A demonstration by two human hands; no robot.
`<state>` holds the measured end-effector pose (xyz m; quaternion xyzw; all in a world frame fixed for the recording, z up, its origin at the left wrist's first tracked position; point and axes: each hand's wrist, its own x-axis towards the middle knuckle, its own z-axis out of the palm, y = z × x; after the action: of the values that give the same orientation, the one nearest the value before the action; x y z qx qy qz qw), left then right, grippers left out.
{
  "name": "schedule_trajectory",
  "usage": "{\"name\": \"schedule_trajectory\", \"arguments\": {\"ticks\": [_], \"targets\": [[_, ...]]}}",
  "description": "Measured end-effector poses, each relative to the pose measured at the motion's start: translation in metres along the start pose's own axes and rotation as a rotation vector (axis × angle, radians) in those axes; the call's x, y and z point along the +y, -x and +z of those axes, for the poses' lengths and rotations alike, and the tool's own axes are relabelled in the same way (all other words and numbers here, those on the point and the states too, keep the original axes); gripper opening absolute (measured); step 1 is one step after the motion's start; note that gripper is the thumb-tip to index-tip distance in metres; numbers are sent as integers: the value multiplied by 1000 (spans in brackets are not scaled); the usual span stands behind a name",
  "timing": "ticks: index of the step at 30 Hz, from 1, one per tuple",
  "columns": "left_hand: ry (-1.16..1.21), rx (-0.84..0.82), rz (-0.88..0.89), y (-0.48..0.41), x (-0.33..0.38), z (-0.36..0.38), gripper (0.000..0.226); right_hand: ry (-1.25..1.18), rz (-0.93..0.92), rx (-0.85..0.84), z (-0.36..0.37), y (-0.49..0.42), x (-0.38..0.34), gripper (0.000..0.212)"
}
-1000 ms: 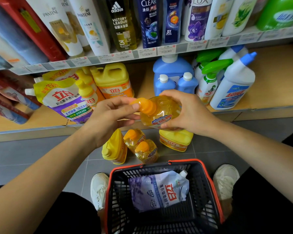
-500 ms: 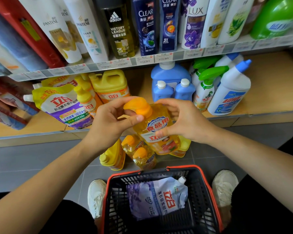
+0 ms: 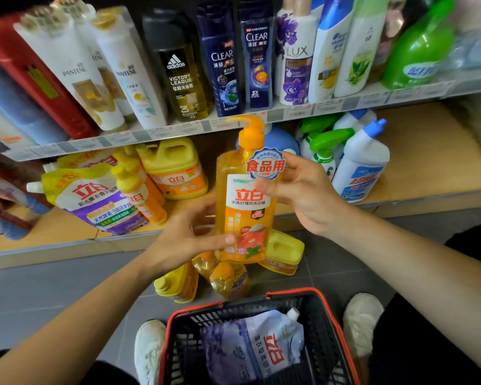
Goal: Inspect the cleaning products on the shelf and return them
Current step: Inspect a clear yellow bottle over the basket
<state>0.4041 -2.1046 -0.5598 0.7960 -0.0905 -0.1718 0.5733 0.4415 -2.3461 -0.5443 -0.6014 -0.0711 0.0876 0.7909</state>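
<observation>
One orange pump bottle (image 3: 240,218) stands upright at frame centre; the left hand (image 3: 185,241) curls round its lower part, and the right hand (image 3: 307,195) pinches its label higher up.

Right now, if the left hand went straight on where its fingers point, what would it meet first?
The orange pump bottle: the left hand holds its lower part, thumb on the front.

Black basket (image 3: 324,337), white shoes (image 3: 363,320), grey floor (image 3: 53,295)
</observation>
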Motion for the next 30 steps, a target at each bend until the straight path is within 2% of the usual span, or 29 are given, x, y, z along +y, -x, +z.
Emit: {"name": "schedule_trajectory", "arguments": {"ticks": [2,4,7,9,11,13,18,20,22,23,24,25,26,28,30], "targets": [[-23,-31,-22,0,-3,4,74,-71,23,38,1,0,-4,41],[22,10,-10,-1,-4,6,69,-134,45,82,1,-1,-8,38],[227,75,34,-1,0,10,62,-201,77,117,0,0,-14,35],[361,112,33,-2,1,12,70,-178,85,120,-2,0,-16,27],[413,165,24,-3,3,10,80,-89,111,129,-5,1,-18,24],[407,212,39,-3,8,5,83,21,164,140,-8,3,-19,33],[383,328,74,-6,22,-4,56,376,344,238,-13,13,-27,50],[345,362,53,-9,24,-5,56,711,249,279,-16,13,-26,56],[282,392,26,-13,24,-3,60,1118,16,351,-22,11,-23,57],[246,405,16,-15,24,-2,62,1227,-117,399,-23,10,-24,56],[199,420,8,-17,24,0,65,1237,-240,404,-23,10,-26,48],[137,429,9,-19,24,1,68,1178,-328,332,-23,11,-28,34],[60,428,21,-20,25,2,67,1130,-362,204,-23,10,-27,29],[-101,395,70,-20,31,4,62,1216,-322,-108,-23,6,-21,74],[-219,338,104,-19,37,6,65,1334,-210,-311,-20,2,-11,103]]}}
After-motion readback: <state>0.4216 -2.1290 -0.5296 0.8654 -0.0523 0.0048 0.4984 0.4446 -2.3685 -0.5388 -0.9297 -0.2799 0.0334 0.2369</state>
